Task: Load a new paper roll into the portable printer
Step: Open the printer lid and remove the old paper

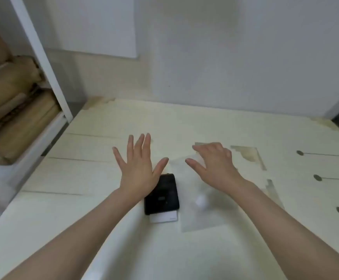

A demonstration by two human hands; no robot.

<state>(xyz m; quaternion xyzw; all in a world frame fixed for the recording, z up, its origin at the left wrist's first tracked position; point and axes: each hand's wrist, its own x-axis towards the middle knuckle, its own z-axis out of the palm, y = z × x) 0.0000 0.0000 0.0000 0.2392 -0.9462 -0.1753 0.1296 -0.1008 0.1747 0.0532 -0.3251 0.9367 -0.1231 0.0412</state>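
A small black portable printer [163,196] lies flat on the cream table [83,178], with a white paper strip [164,217] sticking out of its near end. To its right a white paper roll [201,201] sits inside a clear plastic bag [203,217]. My left hand [138,168] hovers above the printer's far left corner, fingers spread, holding nothing. My right hand [213,164] hangs over the bag's far end, fingers curved and apart, empty.
A white shelf frame [41,57] holding brown paper-wrapped bundles [13,110] stands at the left. Tape patches [249,156] and dark round holes [317,177] mark the table's right side. A grey wall rises behind the table.
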